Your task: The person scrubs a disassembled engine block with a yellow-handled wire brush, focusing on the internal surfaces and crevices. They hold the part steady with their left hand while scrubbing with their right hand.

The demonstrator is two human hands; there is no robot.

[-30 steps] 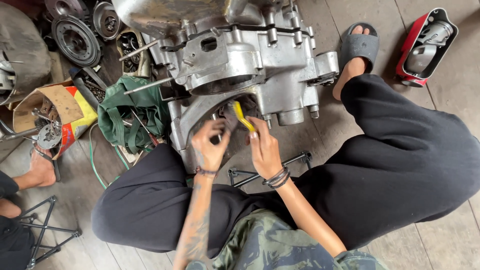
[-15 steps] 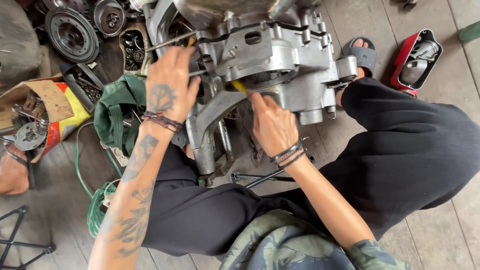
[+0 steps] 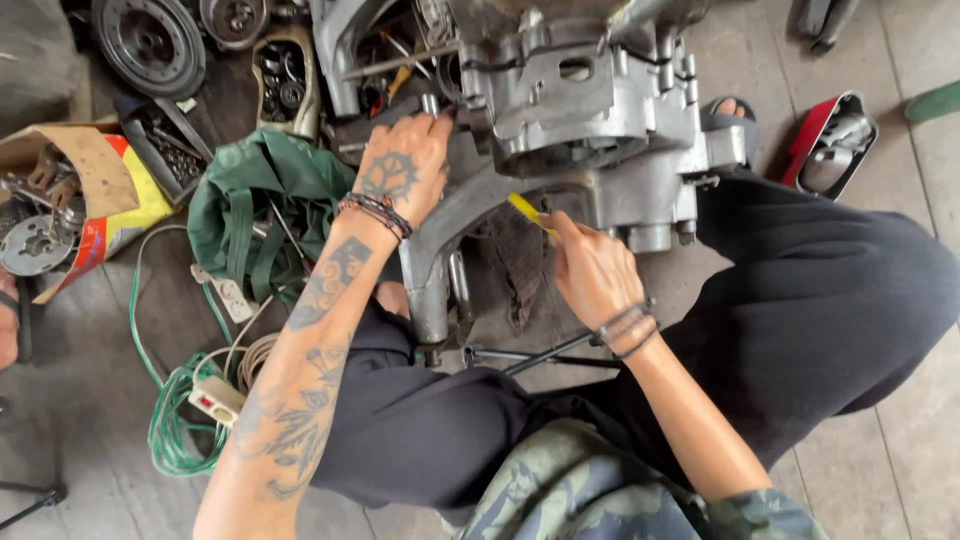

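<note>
Yellow plastic shows at the right hand [image 3: 592,272] — the handle of a small tool [image 3: 527,212], pinched in a closed grip between thumb and fingertips. Its long axis is set on a slant, running from the fingertips up and to the left, so that the far end points at the lower edge of the engine casing [image 3: 590,120]; the working tip cannot be made out against the dark opening there. The tool lies just above and left of the knuckles, touching the fingers only at its lower end.

The left hand [image 3: 402,168] is laid flat on the left side of the grey metal casing, fingers spread and pressed to the metal, holding nothing. The casing stands on the wooden floor [image 3: 80,400] between the person's knees, its bulk upward in the view and a curved arm of it reaching down toward the lap.

Small loose parts are held in an oblong metal tray [image 3: 285,85] at upper left — what each part is cannot be told. A torn cardboard box [image 3: 90,190] at the left edge holds gears and metal bits. A green cloth bag [image 3: 262,195] lies beside the left wrist, and a green cable [image 3: 165,430] is coiled below it. A red-rimmed lamp housing [image 3: 828,145] rests at the far right, well apart from both hands.
</note>
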